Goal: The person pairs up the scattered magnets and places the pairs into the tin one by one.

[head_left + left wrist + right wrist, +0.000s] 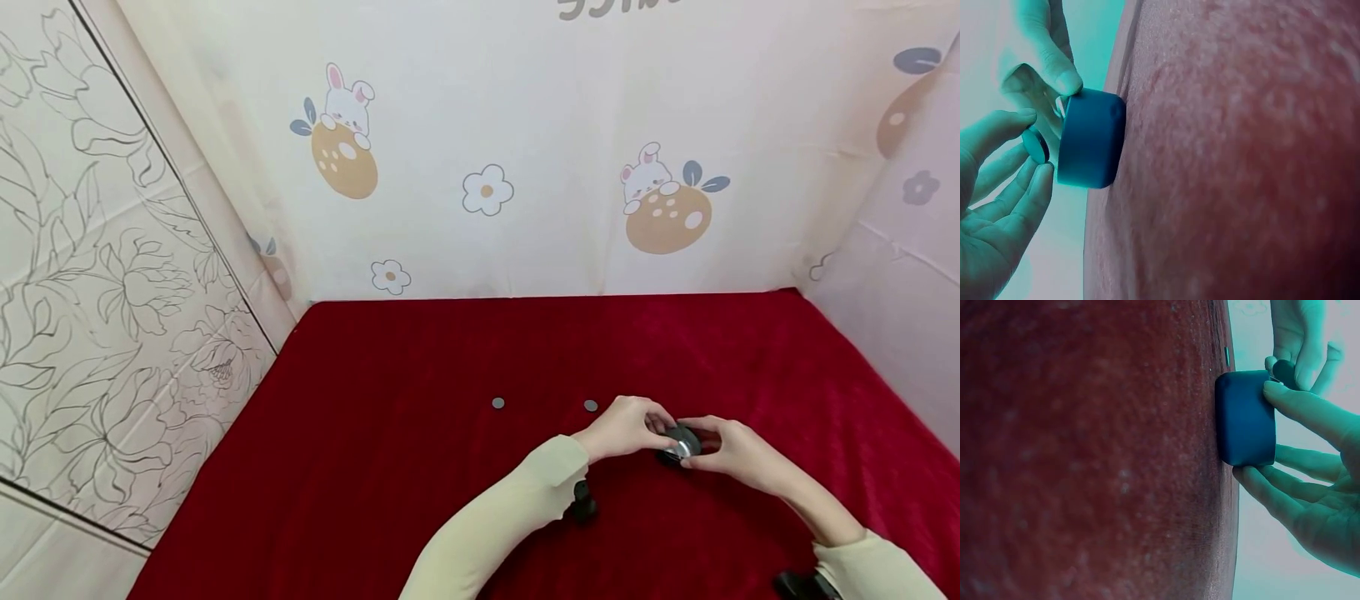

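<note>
My left hand point(626, 427) pinches a small dark coin-like disc point(1035, 145) between thumb and fingertips, held at the open side of a dark, round-edged container point(1091, 140). The right hand point(738, 454) grips that container by its sides, thumb at the rim and fingers on the opposite side, as the right wrist view shows. The container stands on the red cloth, and a shiny silver patch point(682, 450) shows at its top in the head view. Its inside is mostly hidden by the hands.
Two grey discs lie on the red cloth point(360, 450) to the left of the hands: a nearer disc point(591, 406) and a farther disc point(498, 403). A printed curtain point(487, 242) stands behind the table, with a flowered panel point(112, 275) at the left.
</note>
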The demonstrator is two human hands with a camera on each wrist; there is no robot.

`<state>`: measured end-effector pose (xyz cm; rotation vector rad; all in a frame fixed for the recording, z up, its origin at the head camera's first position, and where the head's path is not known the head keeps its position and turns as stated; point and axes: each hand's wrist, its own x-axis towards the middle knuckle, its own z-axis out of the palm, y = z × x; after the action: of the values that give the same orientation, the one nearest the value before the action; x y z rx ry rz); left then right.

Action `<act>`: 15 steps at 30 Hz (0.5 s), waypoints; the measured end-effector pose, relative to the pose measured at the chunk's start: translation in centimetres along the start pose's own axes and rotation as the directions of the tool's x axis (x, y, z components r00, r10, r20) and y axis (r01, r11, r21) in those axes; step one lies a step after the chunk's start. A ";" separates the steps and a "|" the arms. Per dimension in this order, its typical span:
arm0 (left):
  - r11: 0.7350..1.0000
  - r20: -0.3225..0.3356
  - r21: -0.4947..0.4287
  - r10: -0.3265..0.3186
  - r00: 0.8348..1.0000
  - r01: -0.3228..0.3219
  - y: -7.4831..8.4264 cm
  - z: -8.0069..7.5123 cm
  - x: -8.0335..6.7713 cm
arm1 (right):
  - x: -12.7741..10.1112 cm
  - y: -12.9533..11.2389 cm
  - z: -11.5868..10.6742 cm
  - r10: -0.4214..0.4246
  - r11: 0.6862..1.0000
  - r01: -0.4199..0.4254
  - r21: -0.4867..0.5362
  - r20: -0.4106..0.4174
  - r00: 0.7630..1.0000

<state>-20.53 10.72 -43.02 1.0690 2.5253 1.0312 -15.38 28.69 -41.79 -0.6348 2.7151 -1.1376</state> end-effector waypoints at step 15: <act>0.999 -0.021 -0.016 -0.036 0.999 0.035 0.3 0.2 -0.2 | 0.0 -0.3 0.0 0.023 1.000 -0.023 0.011 0.009 1.000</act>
<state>-20.17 10.83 -42.96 1.0107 2.5388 1.0562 -15.28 28.48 -41.62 -0.6035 2.6998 -1.1406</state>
